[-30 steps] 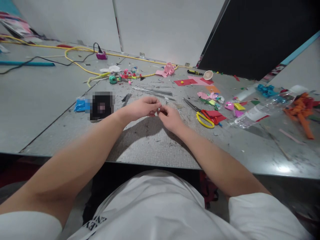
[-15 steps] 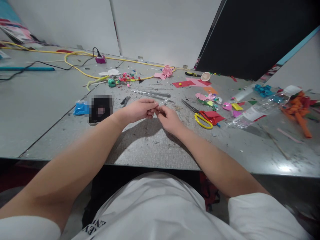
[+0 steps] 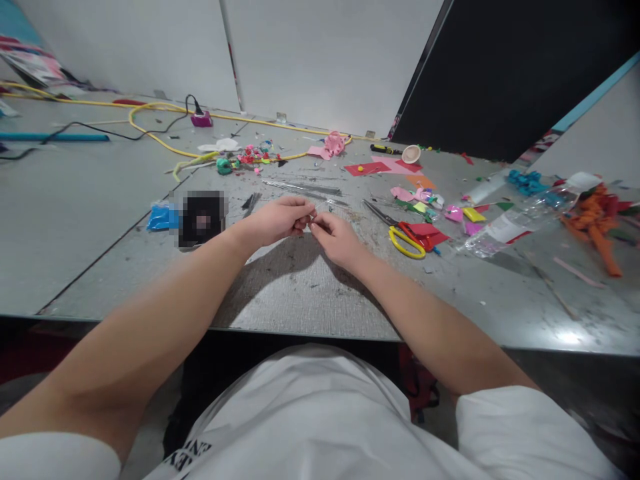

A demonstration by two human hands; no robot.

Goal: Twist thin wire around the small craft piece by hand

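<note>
My left hand (image 3: 285,219) and my right hand (image 3: 336,237) meet fingertip to fingertip above the grey table. Both are closed in a pinch, and what sits between the fingers is too small and hidden to make out. Just beyond them lie several thin grey wire-like strips (image 3: 303,189). To the right of my right hand are scissors (image 3: 407,243) with a yellow handle loop, blades pointing away to the left, beside a red piece (image 3: 425,235). A dark, blurred-out square object (image 3: 201,220) and a blue packet (image 3: 161,218) lie left of my left hand.
A clear plastic bottle (image 3: 530,217) lies on the right near orange crumpled material (image 3: 595,223). Colourful scraps (image 3: 250,157), pink crumpled material (image 3: 334,143) and a yellow cable (image 3: 280,123) spread along the back. A black cable with a purple plug block (image 3: 201,119) is at back left.
A thin pale strip that stuck out past the fingertips toward the upper right no longer shows. Both hands stay nearly in place, with only slight finger movement.
</note>
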